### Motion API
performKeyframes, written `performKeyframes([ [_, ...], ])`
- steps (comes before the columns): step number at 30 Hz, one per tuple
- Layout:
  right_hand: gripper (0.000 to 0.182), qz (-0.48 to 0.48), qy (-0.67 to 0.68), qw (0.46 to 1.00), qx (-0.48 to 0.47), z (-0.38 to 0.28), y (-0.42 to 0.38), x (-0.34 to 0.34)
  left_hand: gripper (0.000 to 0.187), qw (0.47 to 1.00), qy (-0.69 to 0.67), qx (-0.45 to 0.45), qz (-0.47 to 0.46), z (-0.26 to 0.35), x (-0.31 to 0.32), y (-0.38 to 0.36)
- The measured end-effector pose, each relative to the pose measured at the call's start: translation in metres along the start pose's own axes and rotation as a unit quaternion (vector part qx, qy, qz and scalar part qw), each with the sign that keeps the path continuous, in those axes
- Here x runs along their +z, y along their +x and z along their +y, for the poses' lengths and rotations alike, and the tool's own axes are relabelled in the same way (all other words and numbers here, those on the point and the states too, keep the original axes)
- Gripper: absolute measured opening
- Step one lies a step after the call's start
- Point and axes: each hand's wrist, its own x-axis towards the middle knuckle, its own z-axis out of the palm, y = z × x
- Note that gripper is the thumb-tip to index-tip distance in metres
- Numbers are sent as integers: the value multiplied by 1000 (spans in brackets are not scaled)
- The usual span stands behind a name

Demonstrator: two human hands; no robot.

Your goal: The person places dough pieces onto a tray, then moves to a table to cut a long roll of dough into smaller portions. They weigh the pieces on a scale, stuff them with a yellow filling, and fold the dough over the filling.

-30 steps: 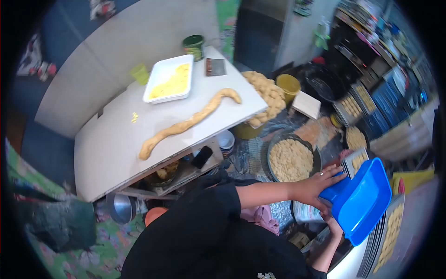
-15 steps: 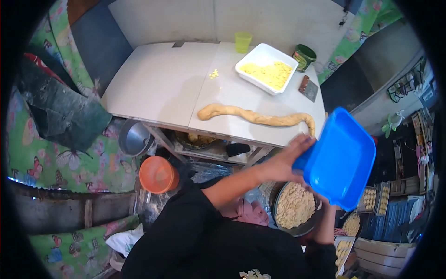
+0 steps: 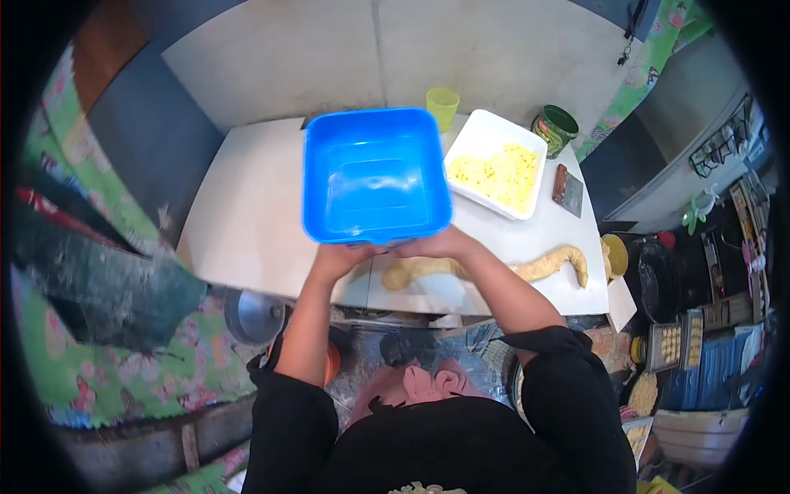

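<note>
Both hands grip the near side of an empty blue plastic tub (image 3: 374, 185), tilted so its inside faces me above the white table. My left hand (image 3: 339, 262) is closed on its lower left part, with the fingertips hidden beneath. My right hand (image 3: 438, 244) holds the same near side further right, its fingers also mostly out of sight. A long rope of dough (image 3: 547, 265) lies on the table, partly covered by my right forearm. Right of the tub stands a white tray (image 3: 485, 132) of yellow bits (image 3: 502, 171).
Along the back of the table (image 3: 239, 214) are a yellow-green cup (image 3: 442, 107) and a green tub (image 3: 555, 130). A dough scraper (image 3: 569, 191) lies at the right. Below the left edge sits a metal pot (image 3: 253, 315); trays of shaped dough (image 3: 665, 346) stand at the far right.
The blue tub has moved left from beyond the table's right front corner to above the table. Both hands moved with it, and my view has shifted.
</note>
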Motion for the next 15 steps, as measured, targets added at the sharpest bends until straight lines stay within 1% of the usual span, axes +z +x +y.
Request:
performKeyframes([
  [1,84,14,-85,996,-23,8,24,3,50,999,52,8,1,-11,-20,10],
  [2,84,20,-85,996,-20,13,44,6,50,999,34,-2,14,-10,-32,15],
  [4,108,2,-41,996,-79,21,80,15,51,999,20,-18,30,-15,-57,26],
  [5,108,1,-36,996,-76,26,96,20,55,999,18,-10,39,-25,-69,31],
  [7,117,-8,-65,994,-89,32,120,25,59,999,11,-3,49,-37,-87,43],
  [10,115,-9,-58,996,-67,42,143,30,59,999,8,-9,31,-50,-106,54],
  [12,114,-13,-56,996,-72,54,158,35,59,994,63,34,79,-57,-110,59],
  [13,112,-13,-58,995,-80,56,161,35,59,996,57,31,67,-63,-112,61],
  [15,111,-43,-77,992,-85,56,166,33,62,996,52,-16,72,-79,-121,63],
])
